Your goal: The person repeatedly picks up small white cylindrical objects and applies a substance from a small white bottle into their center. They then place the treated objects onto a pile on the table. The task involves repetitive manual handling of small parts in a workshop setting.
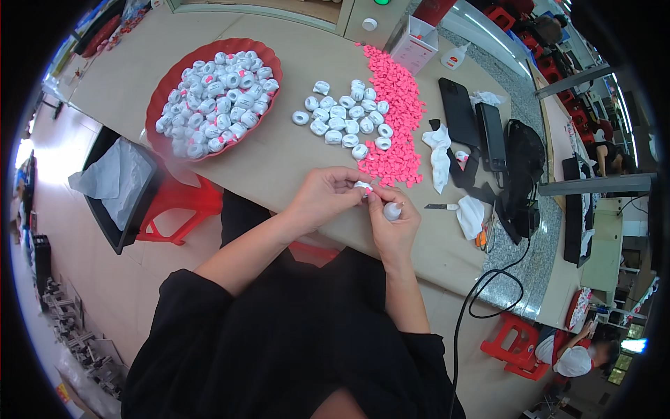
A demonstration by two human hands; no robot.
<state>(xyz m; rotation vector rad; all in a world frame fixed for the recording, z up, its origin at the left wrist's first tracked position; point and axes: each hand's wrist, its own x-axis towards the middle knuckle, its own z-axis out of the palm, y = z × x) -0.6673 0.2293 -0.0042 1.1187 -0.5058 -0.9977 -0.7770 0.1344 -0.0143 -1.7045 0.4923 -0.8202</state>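
A white piece (362, 185) is being pinched by the fingertips of the left hand (319, 199), just beside those of the right hand (395, 229), in which a bottle (392, 211) is also being clasped; something light, stiff and slightly slippery is seemingly being handled, best being gripped by its outer sides

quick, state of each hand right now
Left hand: closed, holding a white piece.
Right hand: closed around a small bottle, also pinching at the white piece.

A head-worn fisheye looks down (from close above) at the hands (325, 197).
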